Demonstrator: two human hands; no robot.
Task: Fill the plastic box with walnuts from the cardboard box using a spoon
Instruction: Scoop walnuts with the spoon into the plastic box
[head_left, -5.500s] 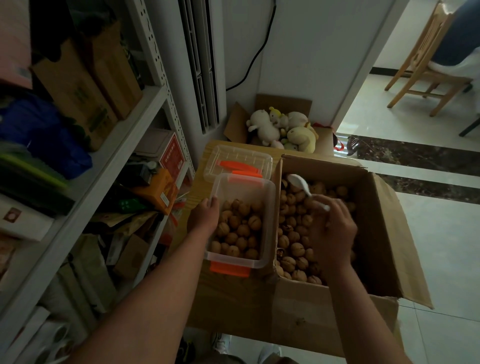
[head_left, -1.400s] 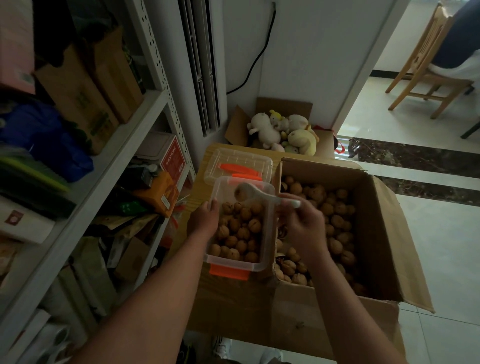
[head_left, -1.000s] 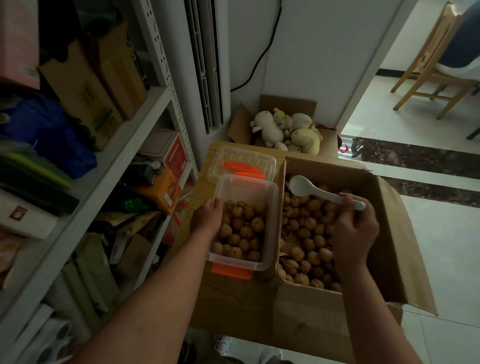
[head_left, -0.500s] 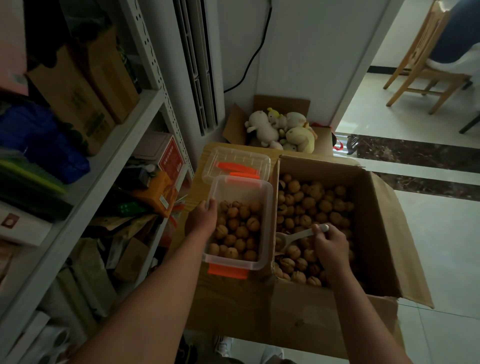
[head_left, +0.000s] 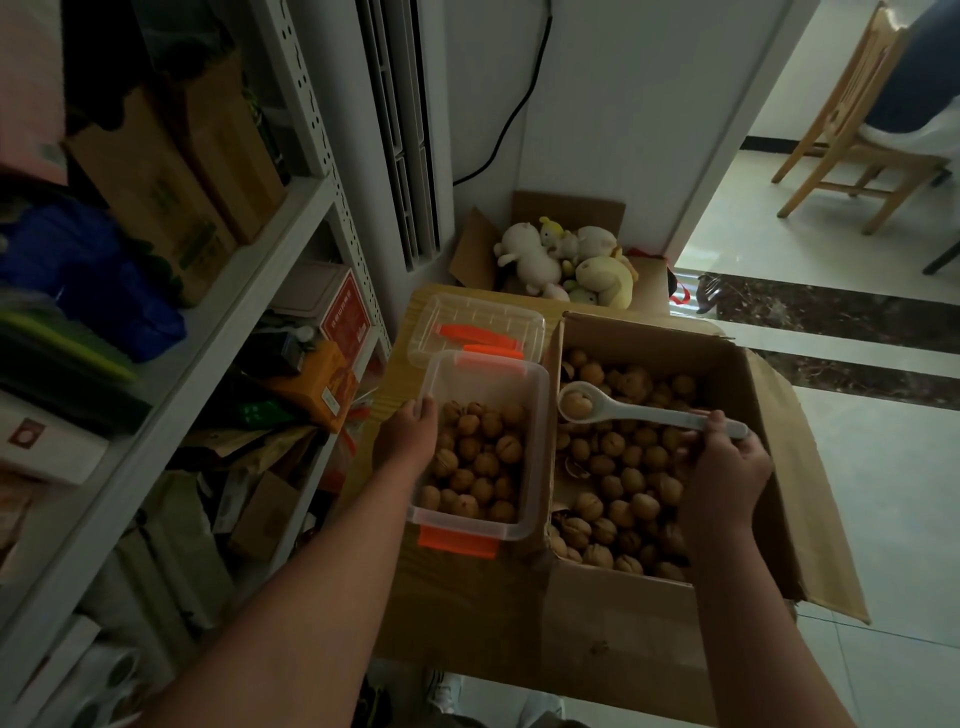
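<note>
Walnuts (head_left: 478, 457) cover the bottom of the clear plastic box (head_left: 537, 441), which stands on a wooden table (head_left: 410, 332) just left of the open cardboard box (head_left: 753, 415), its right wall close against the cardboard. The plastic box has orange latches, one at its near end and one at its far end. The left hand (head_left: 408, 434) is closed on the box's left rim, thumb over the edge and fingers down the outer wall. The right hand (head_left: 727, 467) is closed around the end of a white spoon (head_left: 639, 410), which it holds roughly level above the cardboard box. The spoon's bowl points left and carries a single walnut (head_left: 575, 404); it hangs just to the right of the plastic box's right wall, over the far-left part of the cardboard box and not over the plastic one. More loose walnuts (head_left: 623, 488) fill the cardboard box's floor, with a few broken shells among them. Beyond the plastic box lies its clear lid (head_left: 472, 322), flat on the table. Farther back, a smaller carton (head_left: 478, 254) holds soft toys (head_left: 566, 260). A metal shelf (head_left: 249, 260) packed with boxes runs along the left, and a wooden chair (head_left: 852, 119) stands on the tiled floor at the upper right.
</note>
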